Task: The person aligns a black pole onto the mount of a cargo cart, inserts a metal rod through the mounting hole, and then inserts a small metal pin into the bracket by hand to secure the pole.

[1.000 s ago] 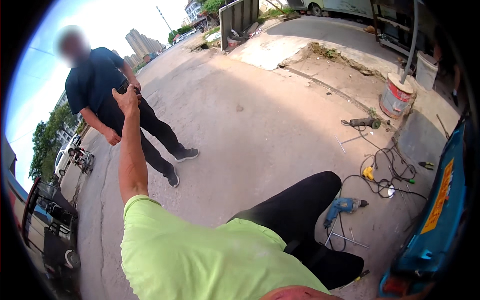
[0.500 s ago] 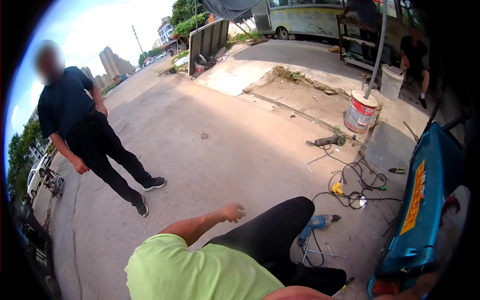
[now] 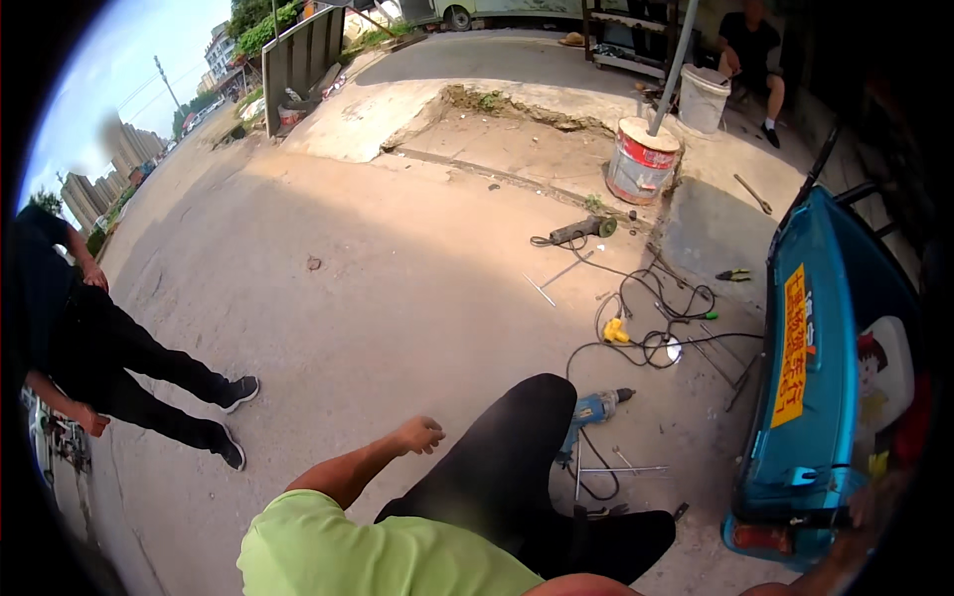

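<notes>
My left hand hangs in the air beside my bent knee, fingers loosely bent and apart, holding nothing. My right arm reaches to the lower right, where my right hand is at the rear of a blue vehicle body with a yellow sticker and a red tail light. Shadow and the picture's dark rim hide its fingers. On the ground by my knee lies a blue power drill, partly covered by my leg. Thin metal T-shaped rods rest next to it.
Ahead lie an angle grinder, a tangled black cable with a yellow plug, and pliers. A paint bucket holds a pole near a white bucket. One person stands left; another sits at the back right.
My view has turned right and the scene has shifted left in it, with more of the blue vehicle showing. My left hand stays beside my knee, fingers a little more bent.
</notes>
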`<state>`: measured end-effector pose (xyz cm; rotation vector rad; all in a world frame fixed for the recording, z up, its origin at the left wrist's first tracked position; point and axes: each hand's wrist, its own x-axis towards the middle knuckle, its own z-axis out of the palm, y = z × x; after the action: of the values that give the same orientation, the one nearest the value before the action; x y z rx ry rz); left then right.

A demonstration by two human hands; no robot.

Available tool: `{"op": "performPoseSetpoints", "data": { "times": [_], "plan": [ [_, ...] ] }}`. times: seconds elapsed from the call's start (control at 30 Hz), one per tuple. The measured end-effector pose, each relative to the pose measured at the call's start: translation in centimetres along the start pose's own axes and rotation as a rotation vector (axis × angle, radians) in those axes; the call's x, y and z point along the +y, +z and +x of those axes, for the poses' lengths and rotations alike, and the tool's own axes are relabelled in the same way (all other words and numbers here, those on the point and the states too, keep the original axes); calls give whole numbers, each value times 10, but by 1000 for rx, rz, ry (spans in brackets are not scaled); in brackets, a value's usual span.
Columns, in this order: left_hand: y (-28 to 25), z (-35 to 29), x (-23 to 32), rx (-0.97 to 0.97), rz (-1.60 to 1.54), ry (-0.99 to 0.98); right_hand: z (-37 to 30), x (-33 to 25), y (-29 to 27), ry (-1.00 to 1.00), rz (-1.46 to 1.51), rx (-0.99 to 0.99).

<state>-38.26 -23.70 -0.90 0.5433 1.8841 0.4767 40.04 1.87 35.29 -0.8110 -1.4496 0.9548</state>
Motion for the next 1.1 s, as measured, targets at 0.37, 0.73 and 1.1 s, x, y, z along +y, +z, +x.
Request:
{"op": "performPoseSetpoints", "data": {
  "times": [0.37, 0.73, 1.1],
  "plan": [
    [145, 81, 326, -92, 34, 1103, 3, -25, 88, -110, 106, 132],
    [364, -176, 413, -735, 21, 1574, 9, -46, 68, 50, 172, -151],
    [419, -249, 394, -119, 16, 1645, 46, -31, 42, 23, -17, -650]
  ]
}}
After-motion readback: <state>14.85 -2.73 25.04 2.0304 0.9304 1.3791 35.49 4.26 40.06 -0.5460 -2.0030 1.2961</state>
